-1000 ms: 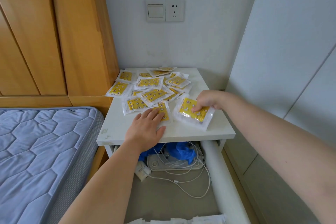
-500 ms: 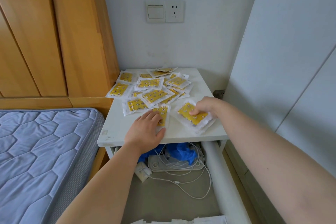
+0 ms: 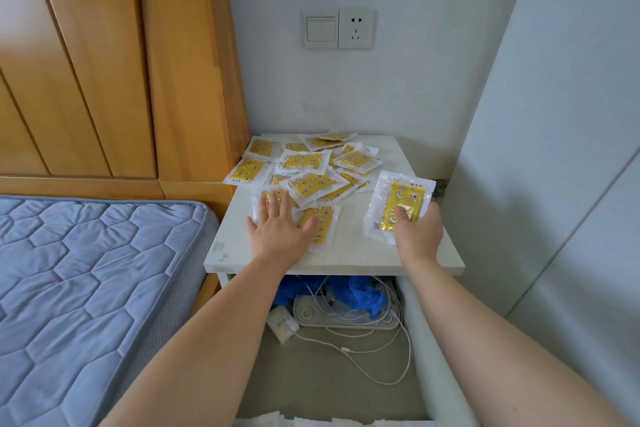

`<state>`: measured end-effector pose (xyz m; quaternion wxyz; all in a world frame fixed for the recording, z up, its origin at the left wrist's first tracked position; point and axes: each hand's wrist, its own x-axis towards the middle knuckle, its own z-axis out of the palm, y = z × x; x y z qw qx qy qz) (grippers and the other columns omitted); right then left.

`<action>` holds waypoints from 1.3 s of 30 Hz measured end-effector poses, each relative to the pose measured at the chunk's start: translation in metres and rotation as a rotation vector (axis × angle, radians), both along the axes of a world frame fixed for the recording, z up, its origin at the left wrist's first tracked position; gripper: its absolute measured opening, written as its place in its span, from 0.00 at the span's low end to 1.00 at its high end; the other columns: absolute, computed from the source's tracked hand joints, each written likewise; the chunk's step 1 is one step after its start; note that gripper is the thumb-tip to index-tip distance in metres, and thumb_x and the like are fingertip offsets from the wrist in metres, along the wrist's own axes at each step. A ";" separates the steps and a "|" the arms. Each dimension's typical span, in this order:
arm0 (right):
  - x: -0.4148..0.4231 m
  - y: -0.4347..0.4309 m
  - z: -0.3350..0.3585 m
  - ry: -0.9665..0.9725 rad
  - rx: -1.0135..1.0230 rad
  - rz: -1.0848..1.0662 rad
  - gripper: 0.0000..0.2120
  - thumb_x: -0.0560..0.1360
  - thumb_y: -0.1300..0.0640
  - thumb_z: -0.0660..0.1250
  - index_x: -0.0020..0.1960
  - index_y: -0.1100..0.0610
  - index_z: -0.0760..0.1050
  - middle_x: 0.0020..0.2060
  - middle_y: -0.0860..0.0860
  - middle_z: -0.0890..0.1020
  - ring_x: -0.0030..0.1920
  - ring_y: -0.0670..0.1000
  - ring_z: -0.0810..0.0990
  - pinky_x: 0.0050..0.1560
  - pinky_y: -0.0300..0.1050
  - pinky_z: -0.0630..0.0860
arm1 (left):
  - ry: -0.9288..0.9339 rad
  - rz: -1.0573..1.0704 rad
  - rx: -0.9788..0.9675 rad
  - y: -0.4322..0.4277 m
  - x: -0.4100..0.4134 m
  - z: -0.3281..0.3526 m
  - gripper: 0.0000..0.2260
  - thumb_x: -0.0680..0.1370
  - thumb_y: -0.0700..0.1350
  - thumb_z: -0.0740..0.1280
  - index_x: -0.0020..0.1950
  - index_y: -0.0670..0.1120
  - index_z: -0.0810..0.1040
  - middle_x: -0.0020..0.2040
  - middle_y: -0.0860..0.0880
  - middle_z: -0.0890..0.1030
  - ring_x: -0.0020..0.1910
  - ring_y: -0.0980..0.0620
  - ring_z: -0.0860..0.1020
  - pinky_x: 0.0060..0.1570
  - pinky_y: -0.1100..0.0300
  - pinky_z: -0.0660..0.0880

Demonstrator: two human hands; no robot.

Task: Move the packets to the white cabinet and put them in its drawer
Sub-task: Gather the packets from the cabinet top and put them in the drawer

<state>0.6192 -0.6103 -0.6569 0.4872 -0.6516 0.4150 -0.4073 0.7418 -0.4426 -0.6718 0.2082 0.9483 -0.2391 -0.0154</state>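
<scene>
Several packets (image 3: 304, 163): strewn across top of white cabinet (image 3: 349, 255), above open drawer (image 3: 431, 350).
Right hand (image 3: 420, 236): clamped, thumb on top, round lifted stack (image 3: 398, 196).
Left hand (image 3: 280, 230): flat, fingers spread, resting on front packets.
Gathering: best swept into one pile first, then pinched firmly against likely slipping of slick film.

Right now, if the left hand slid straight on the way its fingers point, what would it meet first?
The left hand, flat on the cabinet, points at the packets; its fingertips already touch the nearest, so it would likely plough into that pile first.
</scene>
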 end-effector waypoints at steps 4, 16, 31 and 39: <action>0.002 0.003 -0.001 0.033 -0.029 -0.027 0.11 0.77 0.60 0.67 0.57 0.61 0.70 0.47 0.50 0.76 0.45 0.50 0.74 0.44 0.40 0.66 | 0.039 -0.013 0.163 -0.004 0.006 0.006 0.42 0.74 0.72 0.50 0.79 0.50 0.40 0.79 0.51 0.41 0.77 0.49 0.37 0.73 0.41 0.38; 0.000 0.005 0.001 0.055 -0.048 0.017 0.11 0.77 0.60 0.66 0.58 0.60 0.69 0.50 0.52 0.78 0.47 0.51 0.76 0.44 0.40 0.68 | -0.158 -0.118 0.290 0.004 -0.007 0.034 0.26 0.77 0.59 0.60 0.73 0.52 0.63 0.71 0.49 0.66 0.71 0.47 0.62 0.68 0.39 0.56; 0.000 0.004 0.000 0.044 -0.063 0.051 0.12 0.77 0.60 0.66 0.58 0.60 0.69 0.47 0.49 0.75 0.45 0.48 0.74 0.44 0.40 0.69 | 0.061 -0.165 0.268 -0.012 -0.008 0.034 0.24 0.74 0.58 0.66 0.63 0.44 0.71 0.59 0.47 0.75 0.57 0.46 0.74 0.56 0.50 0.74; 0.001 0.003 0.000 0.053 -0.075 0.060 0.13 0.77 0.59 0.66 0.59 0.60 0.68 0.48 0.49 0.74 0.46 0.48 0.74 0.43 0.40 0.69 | -0.244 -0.338 0.403 -0.005 -0.025 0.036 0.13 0.78 0.46 0.58 0.62 0.45 0.69 0.54 0.46 0.74 0.51 0.44 0.76 0.44 0.54 0.74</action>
